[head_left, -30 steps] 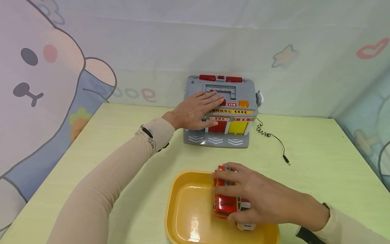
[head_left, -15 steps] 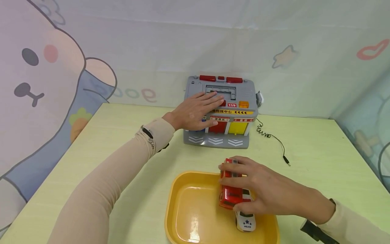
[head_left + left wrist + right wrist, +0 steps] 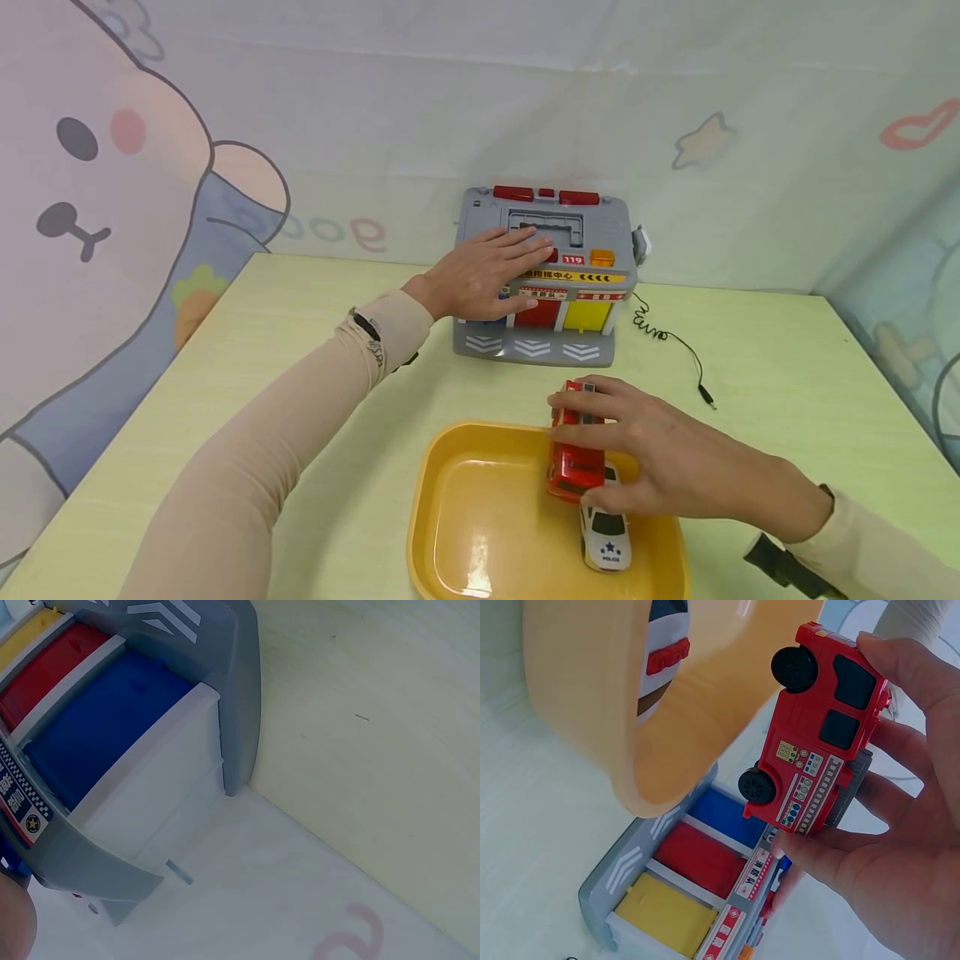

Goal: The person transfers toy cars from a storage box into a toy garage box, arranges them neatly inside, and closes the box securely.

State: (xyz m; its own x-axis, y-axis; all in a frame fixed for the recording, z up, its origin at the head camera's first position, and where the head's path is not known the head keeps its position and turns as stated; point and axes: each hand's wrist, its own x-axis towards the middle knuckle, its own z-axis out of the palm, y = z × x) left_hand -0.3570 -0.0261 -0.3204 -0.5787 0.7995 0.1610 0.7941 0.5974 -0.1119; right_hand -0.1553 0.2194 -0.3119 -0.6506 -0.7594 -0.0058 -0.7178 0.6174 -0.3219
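Note:
My right hand [image 3: 660, 450] grips a red toy fire truck [image 3: 576, 467] from above, thumb at one end and fingers along it. In the right wrist view the fire truck [image 3: 810, 735] shows its side, with black wheels and dark windows, held up beside the yellow tray's rim. A white toy police car [image 3: 606, 533] sits in the yellow tray [image 3: 420, 508], just under my thumb. My left hand [image 3: 483, 271] lies with straight fingers on top of the grey toy station [image 3: 540, 350], which has blue, red and yellow doors. The left wrist view shows its blue door [image 3: 112, 720].
A coiled black cable [image 3: 678, 337] with a plug trails on the table [image 3: 795, 400], right of the station. Behind stands a pale cloth backdrop [image 3: 420, 100] with a cartoon bear. The tray lies near the front edge of the view.
My right hand has lifted the fire truck and carried it forward and right over the tray, uncovering more of the police car. The left hand stays on the station.

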